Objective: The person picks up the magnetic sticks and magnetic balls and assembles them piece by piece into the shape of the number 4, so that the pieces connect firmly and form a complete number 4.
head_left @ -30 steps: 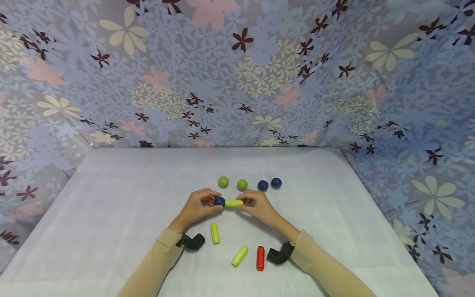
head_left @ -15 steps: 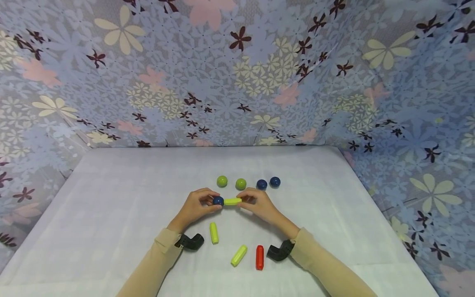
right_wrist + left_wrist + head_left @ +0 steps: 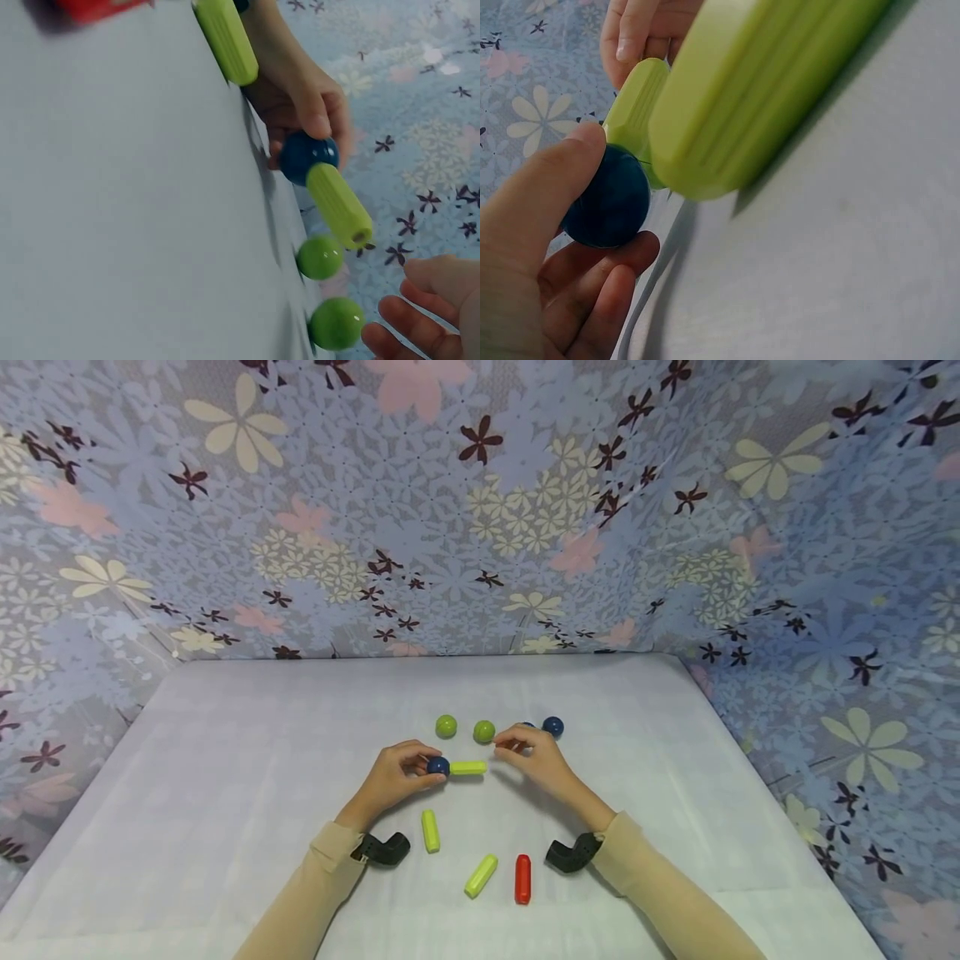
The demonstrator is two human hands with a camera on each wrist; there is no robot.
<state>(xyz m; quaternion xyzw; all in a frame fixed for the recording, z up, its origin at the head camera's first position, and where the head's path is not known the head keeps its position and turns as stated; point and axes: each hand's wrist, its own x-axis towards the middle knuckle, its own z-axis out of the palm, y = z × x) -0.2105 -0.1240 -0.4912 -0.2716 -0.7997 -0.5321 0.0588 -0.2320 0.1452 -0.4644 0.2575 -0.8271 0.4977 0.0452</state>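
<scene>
In the head view my left hand [image 3: 396, 778] pinches a dark blue ball [image 3: 438, 766] between thumb and fingers. A yellow-green ridged stick [image 3: 468, 767] juts from the ball towards the right, joined to it end-on; the right wrist view shows a small hole in its free end. My right hand [image 3: 538, 762] holds nothing, its fingers loosely bent just beyond that free end. Nearest to it are a green ball [image 3: 483, 732] and a second blue ball [image 3: 528, 725], the latter mostly hidden behind the hand.
Another green ball [image 3: 446, 726] and a blue ball [image 3: 552, 727] lie in the back row. Two yellow-green sticks, one left [image 3: 431, 831] and one centre [image 3: 481, 875], and a red stick [image 3: 522, 878] lie nearer on the white-covered table [image 3: 247, 752]. Patterned cloth [image 3: 420, 543] hangs behind.
My right hand has let go of the yellow-green stick and moved away to the back right, covering part of a blue ball. My left hand keeps its grip on the blue ball.
</scene>
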